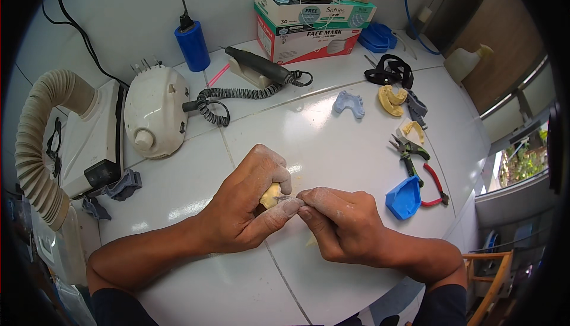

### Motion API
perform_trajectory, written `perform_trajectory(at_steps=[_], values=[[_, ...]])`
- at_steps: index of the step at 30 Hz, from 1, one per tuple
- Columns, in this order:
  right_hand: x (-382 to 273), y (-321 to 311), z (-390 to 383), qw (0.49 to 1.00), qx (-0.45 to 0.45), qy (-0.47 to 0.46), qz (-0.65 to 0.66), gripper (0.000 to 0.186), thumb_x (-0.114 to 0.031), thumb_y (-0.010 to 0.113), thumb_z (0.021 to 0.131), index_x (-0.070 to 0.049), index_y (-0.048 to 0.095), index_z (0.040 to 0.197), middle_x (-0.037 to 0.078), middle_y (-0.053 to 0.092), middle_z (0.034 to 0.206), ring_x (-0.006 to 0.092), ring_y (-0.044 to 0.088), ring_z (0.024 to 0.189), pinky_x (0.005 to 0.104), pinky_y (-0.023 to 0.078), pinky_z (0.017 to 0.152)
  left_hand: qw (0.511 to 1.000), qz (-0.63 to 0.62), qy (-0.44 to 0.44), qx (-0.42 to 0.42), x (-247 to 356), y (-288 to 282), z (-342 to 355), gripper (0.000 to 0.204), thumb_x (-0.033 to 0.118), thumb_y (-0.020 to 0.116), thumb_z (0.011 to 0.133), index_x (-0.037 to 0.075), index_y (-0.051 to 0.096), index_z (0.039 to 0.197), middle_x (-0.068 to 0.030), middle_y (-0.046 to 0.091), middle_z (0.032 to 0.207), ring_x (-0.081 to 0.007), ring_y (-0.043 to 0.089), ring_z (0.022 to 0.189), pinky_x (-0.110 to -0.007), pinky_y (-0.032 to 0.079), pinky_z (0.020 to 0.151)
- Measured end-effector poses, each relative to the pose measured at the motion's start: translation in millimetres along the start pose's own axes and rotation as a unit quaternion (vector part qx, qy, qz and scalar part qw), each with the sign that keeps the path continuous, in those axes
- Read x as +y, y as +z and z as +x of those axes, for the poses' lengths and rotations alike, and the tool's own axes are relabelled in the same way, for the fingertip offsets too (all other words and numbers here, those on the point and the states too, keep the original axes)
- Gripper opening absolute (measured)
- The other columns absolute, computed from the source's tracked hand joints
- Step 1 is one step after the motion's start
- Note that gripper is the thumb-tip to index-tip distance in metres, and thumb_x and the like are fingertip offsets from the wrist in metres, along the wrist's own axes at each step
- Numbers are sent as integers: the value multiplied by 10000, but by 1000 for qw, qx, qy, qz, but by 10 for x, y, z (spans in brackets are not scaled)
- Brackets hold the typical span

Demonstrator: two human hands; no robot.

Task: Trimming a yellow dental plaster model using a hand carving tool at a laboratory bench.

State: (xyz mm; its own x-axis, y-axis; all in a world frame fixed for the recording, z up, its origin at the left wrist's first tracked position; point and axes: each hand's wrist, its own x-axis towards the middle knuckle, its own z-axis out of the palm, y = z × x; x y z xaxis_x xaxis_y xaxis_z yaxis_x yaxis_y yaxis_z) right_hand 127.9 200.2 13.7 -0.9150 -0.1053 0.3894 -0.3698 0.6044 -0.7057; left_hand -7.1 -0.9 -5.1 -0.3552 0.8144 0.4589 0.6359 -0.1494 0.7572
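At the middle of the white tiled table, my left hand (pixel 248 204) is closed round a small pale-yellow plaster piece (pixel 271 195), apparently a dental cast; the fingers cover most of it. My right hand (pixel 350 225) meets it from the right, thumb and forefinger pinched together. A thin greyish sliver shows between the two hands' fingertips, too small to name. White dust coats the fingers of both hands. Pale crumbs lie on the table just beyond them.
A handpiece (pixel 255 65) with a coiled cord rests behind, beside a white motor unit (pixel 155 112). A ribbed hose (pixel 38 142) curves at the left. Rightward are a blue tray (pixel 404 198), red-handled cutters (pixel 436 186), pliers (pixel 408 154), a yellow cast (pixel 390 101) and a blue-grey impression (pixel 349 104).
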Motion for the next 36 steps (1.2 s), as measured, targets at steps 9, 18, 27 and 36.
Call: perform_trajectory(at_steps=[9, 18, 27, 36], values=[[10, 16, 8, 1000, 15, -4, 11, 110, -29, 742, 1014, 9, 697, 1107, 152, 694, 818, 360, 682, 622, 428, 539, 555, 1000, 12, -15, 0, 30, -11, 8, 277, 202, 754, 1024, -1, 610, 1146, -189, 518, 1119, -320, 553, 1016, -409, 482, 867], [-1, -17, -3, 1000, -4, -4, 8, 99, -25, 746, 1004, 2, 702, 1089, 138, 683, 796, 346, 665, 600, 427, 526, 542, 1000, -4, -18, 1, 15, 4, -13, 358, 262, 763, 1005, -4, 591, 1170, -199, 516, 1125, -328, 545, 1023, -412, 480, 880], [18, -14, 5, 1000, 5, -3, -5, 88, -23, 749, 1004, -1, 698, 1072, 139, 690, 811, 344, 676, 613, 420, 531, 547, 1000, 9, -18, -6, 31, -3, 13, 248, 195, 731, 1038, -3, 617, 1135, -177, 505, 1099, -303, 547, 993, -397, 479, 829], [26, 7, 7, 1000, 15, -3, 4, 81, -25, 745, 1006, -5, 696, 1068, 133, 682, 801, 341, 665, 601, 421, 521, 537, 999, 30, -21, -5, 32, -7, -2, 284, 214, 749, 1024, -5, 611, 1142, -189, 508, 1100, -308, 554, 981, -407, 484, 816]])
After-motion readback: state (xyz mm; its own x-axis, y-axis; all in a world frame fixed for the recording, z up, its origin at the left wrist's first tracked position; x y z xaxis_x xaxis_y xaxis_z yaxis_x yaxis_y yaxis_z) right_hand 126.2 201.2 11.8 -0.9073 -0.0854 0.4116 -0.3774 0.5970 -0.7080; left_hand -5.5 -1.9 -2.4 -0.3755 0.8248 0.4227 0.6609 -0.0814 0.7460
